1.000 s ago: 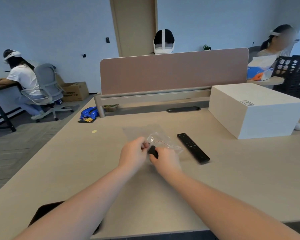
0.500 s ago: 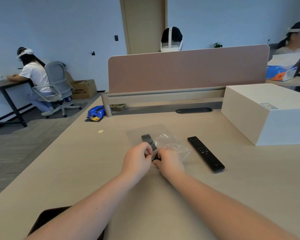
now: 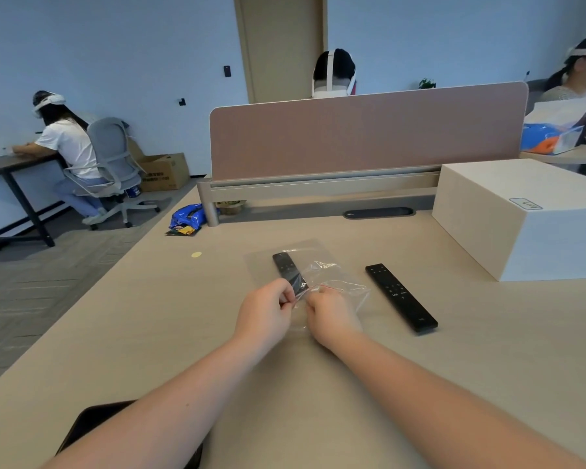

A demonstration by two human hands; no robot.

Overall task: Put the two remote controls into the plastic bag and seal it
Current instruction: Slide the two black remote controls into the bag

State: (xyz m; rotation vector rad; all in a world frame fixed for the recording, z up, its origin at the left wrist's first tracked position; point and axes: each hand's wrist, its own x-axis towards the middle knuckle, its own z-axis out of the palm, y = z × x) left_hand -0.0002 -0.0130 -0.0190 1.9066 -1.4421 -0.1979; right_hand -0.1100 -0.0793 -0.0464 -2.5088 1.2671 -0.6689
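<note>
A clear plastic bag [image 3: 342, 289] with a red seal line lies crumpled on the beige desk [image 3: 487, 350]. One black remote [image 3: 287, 269] lies partly inside it, its far end poking out toward the divider. My left hand [image 3: 268, 309] and my right hand [image 3: 332, 316] both pinch the bag's near edge, close together. A second, longer black remote [image 3: 400, 296] lies flat on the desk to the right of the bag, untouched.
A large white box [image 3: 521, 218] stands at the right rear. A pink divider panel [image 3: 366, 130] runs across the back of the desk. A dark flat object [image 3: 92, 421] lies at the near left edge. A small yellow dot [image 3: 196, 254] marks the desk. Other people sit beyond.
The first remote has slid farther into the bag, away from me. My right hand let go of the remote and now pinches the bag's edge beside my left hand.
</note>
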